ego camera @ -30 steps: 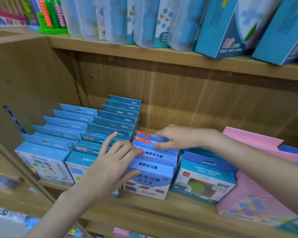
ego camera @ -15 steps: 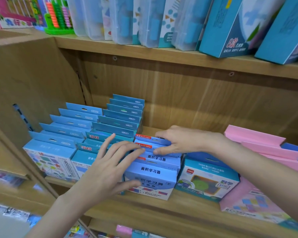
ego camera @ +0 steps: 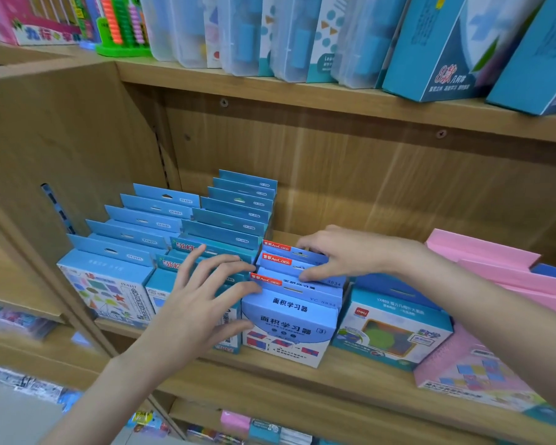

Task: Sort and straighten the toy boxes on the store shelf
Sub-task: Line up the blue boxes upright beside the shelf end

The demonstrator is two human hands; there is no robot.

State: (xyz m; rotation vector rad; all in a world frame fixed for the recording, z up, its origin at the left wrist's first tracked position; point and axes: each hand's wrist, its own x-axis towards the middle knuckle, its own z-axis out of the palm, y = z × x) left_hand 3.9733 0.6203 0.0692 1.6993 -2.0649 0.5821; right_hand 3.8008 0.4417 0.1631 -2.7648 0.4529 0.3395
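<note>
Toy boxes (ego camera: 288, 329) in light blue stand in a short row front to back on the middle wooden shelf (ego camera: 350, 377), and in the head view we read "面积学习器" on the top and face of the front one, with a circled "3" beside it. We also read red "ArtColor" tabs (ego camera: 266, 279) on the hang flaps of this row, and a code on the flaps that looks like "YC-8834". Our left hand (ego camera: 203, 303) lies spread against the row's left side, fingers apart, fingertips touching the front flaps and the thumb on the front box's face. Our right hand (ego camera: 337, 253) rests on the back boxes of the row, thumb and fingers pinching loosely around the flap tops. Just left stand two longer rows of blue boxes (ego camera: 116, 277); the front one shows coloured shapes and "CY-0157" on its flaps. Just right of our row sits a "deli" box (ego camera: 392, 332) with a green shape on its face, and beyond it pink boxes (ego camera: 475, 370) lean. On the upper shelf we see a green abacus (ego camera: 122, 27), clear plastic cases (ego camera: 244, 33) and a teal box (ego camera: 446, 49) marked "8款".
</note>
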